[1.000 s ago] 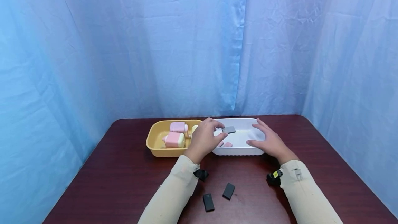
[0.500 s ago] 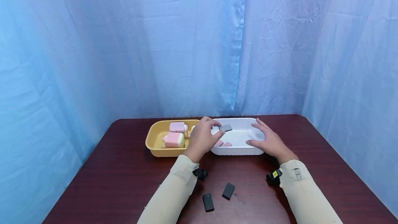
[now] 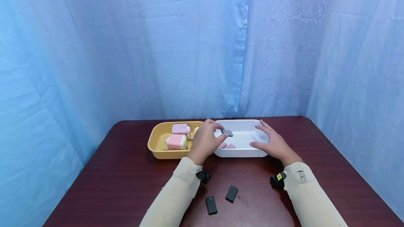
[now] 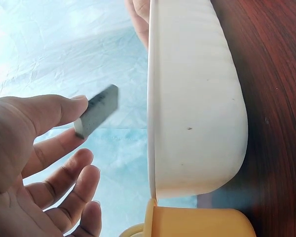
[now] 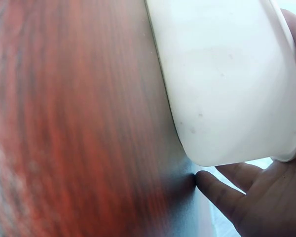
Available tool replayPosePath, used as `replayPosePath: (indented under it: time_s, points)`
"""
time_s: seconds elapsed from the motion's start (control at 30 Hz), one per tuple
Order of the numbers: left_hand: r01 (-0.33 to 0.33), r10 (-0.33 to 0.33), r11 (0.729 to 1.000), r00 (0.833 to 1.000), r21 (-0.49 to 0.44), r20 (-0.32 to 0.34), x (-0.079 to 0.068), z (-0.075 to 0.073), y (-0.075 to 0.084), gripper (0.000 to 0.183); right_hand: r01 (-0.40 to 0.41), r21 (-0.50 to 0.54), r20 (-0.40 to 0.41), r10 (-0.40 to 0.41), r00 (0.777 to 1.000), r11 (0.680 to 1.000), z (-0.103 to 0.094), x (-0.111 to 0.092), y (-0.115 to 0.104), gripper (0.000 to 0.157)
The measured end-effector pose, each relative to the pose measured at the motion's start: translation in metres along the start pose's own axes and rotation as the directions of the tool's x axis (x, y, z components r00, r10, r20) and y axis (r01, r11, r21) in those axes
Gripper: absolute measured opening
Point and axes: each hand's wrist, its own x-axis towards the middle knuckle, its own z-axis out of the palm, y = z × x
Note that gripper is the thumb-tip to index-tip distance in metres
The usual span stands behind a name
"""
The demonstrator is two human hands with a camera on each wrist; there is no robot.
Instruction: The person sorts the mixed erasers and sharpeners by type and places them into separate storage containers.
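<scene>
My left hand [image 3: 206, 139] pinches a small grey rectangular block [image 3: 228, 133] between thumb and index finger. In the left wrist view that block [image 4: 98, 112] sticks out tilted from the fingertips, and the other fingers are spread loosely below. Beneath it in the head view lies the white plastic tray [image 3: 241, 153], with two small pink pieces [image 3: 231, 146] near its front left corner. My right hand [image 3: 274, 143] rests at the tray's right end, thumb and fingers apart. In the right wrist view, some fingers [image 5: 227, 195] extend outside the end wall.
A yellow tray [image 3: 170, 155] stands against the white one's left side, holding a pink-and-cream bottle [image 3: 176, 142] and a light pink one [image 3: 180, 129]. Two black blocks [image 3: 231, 193] lie on the dark red wooden table [image 3: 120, 185] between the forearms. Blue curtains [image 3: 195, 45] hang behind.
The grey block has shifted slightly left and turned in the left hand's fingertips, its outer end now angled lower. My right hand has stayed at the tray's end.
</scene>
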Motion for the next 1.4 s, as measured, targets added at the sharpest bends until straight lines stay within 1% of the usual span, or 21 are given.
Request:
replayPosePath:
  time_s: [0.2,0.6,0.87,1.4]
  points:
    - [0.005,-0.005,1.0,1.0,0.002,0.018,0.0002,0.0018,-0.0011,0.027,-0.002,-0.006,0.002,0.002,1.0,1.0,-0.0001,0.0002,-0.0001,0.091]
    - [0.019,-0.019,1.0,0.999,-0.001,0.043,-0.0001,-0.0001,0.001,0.03,-0.011,-0.003,0.004,0.011,1.0,1.0,-0.0011,-0.0004,-0.0023,0.091]
    - [0.008,-0.008,1.0,0.998,0.008,0.065,-0.0006,0.0004,0.0014,0.024,-0.004,0.004,0.0,0.004,1.0,1.0,-0.0014,-0.0006,-0.0028,0.091]
    - [-0.015,0.014,1.0,0.997,0.013,0.078,-0.001,0.0034,-0.0001,0.022,0.0,0.006,-0.003,0.0,1.0,1.0,-0.0009,-0.0007,-0.0013,0.091]
